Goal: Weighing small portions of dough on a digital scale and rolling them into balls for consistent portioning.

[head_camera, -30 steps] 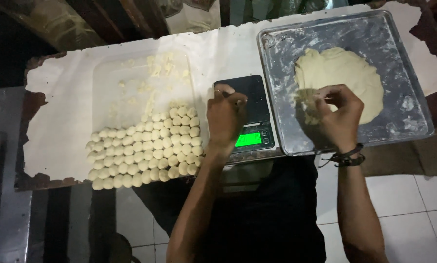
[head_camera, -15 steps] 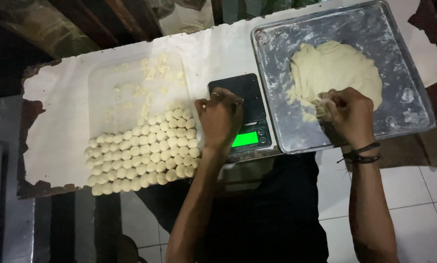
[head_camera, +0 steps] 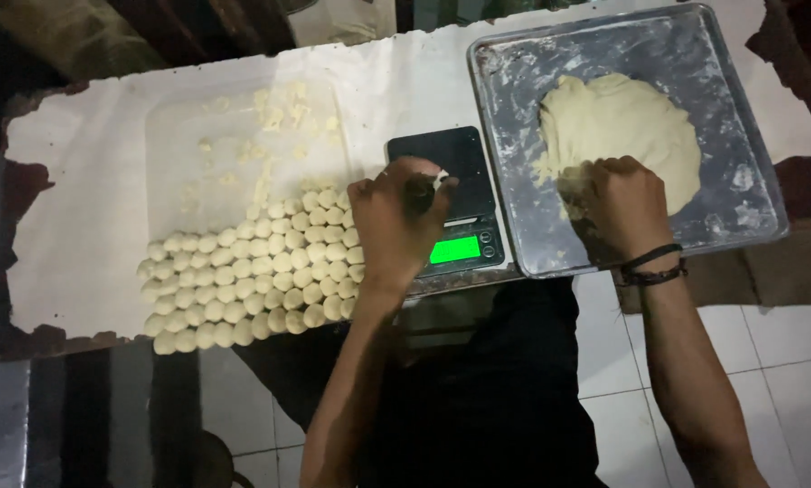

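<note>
Two hands work: left hand (head_camera: 396, 217) pinches a dough bit (head_camera: 439, 178) above the scale (head_camera: 446, 194); right hand (head_camera: 618, 203) digs into the dough mass (head_camera: 622, 126), fingertips hidden.

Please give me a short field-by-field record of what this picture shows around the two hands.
left hand: pinches a small dough piece over the digital scale
right hand: pressed into the dough mass
dough mass: lies in the floured metal tray
scale display: lit green
dough balls: packed rows left of the scale
surface: white sheet with dough scraps
wrist: dark bracelets on the right
</note>
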